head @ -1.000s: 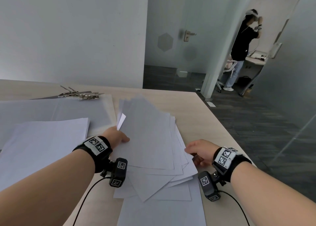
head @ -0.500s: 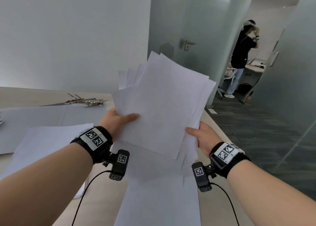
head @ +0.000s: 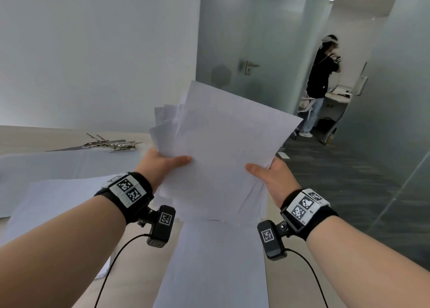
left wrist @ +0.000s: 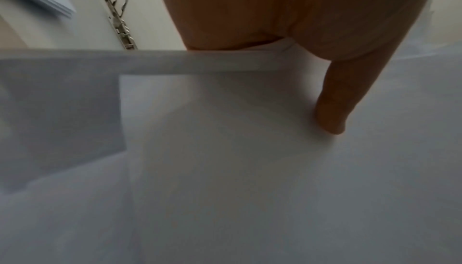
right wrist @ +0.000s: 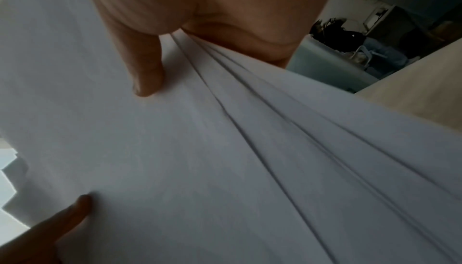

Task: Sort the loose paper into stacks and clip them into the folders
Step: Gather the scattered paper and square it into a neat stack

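An uneven bundle of white sheets (head: 223,144) is held up above the table, tilted back, its edges fanned out. My left hand (head: 162,163) grips its left edge, thumb lying across the front sheet (left wrist: 250,149). My right hand (head: 270,175) grips the right edge the same way, and the offset sheet edges (right wrist: 287,130) show beside its thumb. More paper (head: 216,261) lies flat on the table below the bundle. A squared paper stack (head: 58,198) rests to the left. Metal clips (head: 114,143) lie on the grey folder (head: 46,163) at the back left.
The wooden table (head: 137,272) ends on the right, past my right wrist, with dark carpet beyond. A glass wall and door (head: 249,65) stand behind. A person in a black top (head: 321,84) stands far back on the right.
Both hands have lifted the loose sheets off the table, from lying flat a second ago to held upright now. The bundle has risen slightly further in the last half second.
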### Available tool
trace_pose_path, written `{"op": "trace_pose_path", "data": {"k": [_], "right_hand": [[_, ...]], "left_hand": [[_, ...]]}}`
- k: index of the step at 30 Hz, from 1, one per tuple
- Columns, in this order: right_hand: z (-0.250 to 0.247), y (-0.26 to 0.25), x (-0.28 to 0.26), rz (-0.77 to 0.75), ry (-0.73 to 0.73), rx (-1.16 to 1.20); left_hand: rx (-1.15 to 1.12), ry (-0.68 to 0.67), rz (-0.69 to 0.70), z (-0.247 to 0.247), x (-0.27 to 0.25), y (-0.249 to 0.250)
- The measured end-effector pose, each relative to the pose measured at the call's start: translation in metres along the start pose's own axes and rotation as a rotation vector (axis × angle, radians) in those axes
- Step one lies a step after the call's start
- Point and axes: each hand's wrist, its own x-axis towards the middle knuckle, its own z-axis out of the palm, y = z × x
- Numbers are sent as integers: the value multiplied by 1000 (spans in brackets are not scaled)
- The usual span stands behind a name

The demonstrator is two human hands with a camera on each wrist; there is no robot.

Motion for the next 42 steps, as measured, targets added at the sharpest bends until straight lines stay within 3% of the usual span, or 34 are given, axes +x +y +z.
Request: {"op": "trace_pose_path", "data": {"k": [9,13,18,22,26,31,37,42], "right_hand": [[3,2,8,19,35,62],[6,8,1,44,-22,118],[6,32,-9,141,0,69],[11,27,-5,140,48,56],[7,13,-2,83,54,118],[2,28,-16,144,-9,9],[12,41,-9,200,88,-50],[4,35,-17,160,76,-8]], "left_hand": [[-198,-17,80,3,5,12],[-66,-61,56,-7,4,-3],[-3,-7,-30,-9,-6,-33],[-29,46,-3,1,-3,-30],[-16,6,58,3,2,-17],[61,-9,21,-3,-8,-31],[41,-27,6,15,-8,-28],[46,-42,61,12,-11,-23]]}}
